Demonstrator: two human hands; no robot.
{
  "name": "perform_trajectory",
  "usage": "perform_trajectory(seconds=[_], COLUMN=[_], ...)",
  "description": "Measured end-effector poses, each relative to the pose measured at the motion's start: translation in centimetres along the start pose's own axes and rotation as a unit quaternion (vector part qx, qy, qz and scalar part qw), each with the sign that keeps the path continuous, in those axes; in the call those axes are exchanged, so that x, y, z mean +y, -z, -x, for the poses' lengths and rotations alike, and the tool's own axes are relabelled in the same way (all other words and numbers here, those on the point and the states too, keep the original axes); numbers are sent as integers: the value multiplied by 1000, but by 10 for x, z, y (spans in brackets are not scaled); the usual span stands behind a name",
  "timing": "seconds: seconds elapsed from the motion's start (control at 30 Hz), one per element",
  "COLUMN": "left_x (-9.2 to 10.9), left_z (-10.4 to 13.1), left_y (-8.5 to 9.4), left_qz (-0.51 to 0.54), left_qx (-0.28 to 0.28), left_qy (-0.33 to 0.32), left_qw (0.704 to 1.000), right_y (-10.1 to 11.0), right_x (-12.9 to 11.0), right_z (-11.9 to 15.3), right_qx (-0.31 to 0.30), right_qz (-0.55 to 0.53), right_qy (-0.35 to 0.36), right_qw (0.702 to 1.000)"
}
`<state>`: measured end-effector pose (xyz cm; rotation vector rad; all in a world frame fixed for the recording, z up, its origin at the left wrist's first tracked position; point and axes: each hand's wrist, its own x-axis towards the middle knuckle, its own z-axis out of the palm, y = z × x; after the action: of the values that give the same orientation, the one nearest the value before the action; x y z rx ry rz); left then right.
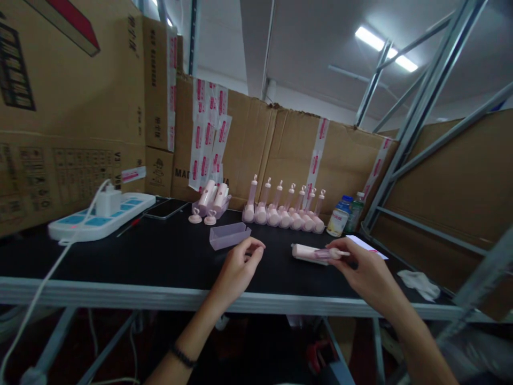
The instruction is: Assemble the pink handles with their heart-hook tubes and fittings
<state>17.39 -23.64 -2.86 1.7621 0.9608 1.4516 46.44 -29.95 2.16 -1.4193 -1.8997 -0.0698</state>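
Observation:
My right hand [363, 267] pinches the ring-topped cap end of a translucent pink tube [321, 254]. The tube lies over a pale pink cylinder [303, 252] at the table's front right; whether the two are joined I cannot tell. My left hand [242, 264] hovers over the front of the table, fingers curled toward the thumb and nothing visible in them. Just behind it sits a translucent lavender tray [229, 237]. Farther back, several pale pink cylinders [285, 218] lie in a row, with ring-topped tubes [277, 195] standing up from them.
At the back left, another lavender tray [225, 208] holds pink cylinders, with two ring-topped caps [195, 216] before it. A power strip [100, 216], a phone [166, 208], bottles [339, 216] and a white cloth [419, 283] lie about. Cardboard walls [248, 139] enclose the back.

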Motion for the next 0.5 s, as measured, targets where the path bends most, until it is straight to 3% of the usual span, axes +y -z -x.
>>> perform_trajectory(seconds=[0.13,0.33,0.5], left_x=[3,5,2], left_z=[1,0,-1], left_y=[0,0,-1], left_qz=[1,9,9], left_qx=[0,7,8], left_qy=[5,1,5], left_qw=[1000,1000,1000], right_y=[4,29,25], right_x=[3,-27,-34], right_z=[4,19,21], right_qx=[-14,-1,2], right_qz=[-5,-10,-74], right_qy=[2,10,12], right_qw=[1000,1000,997])
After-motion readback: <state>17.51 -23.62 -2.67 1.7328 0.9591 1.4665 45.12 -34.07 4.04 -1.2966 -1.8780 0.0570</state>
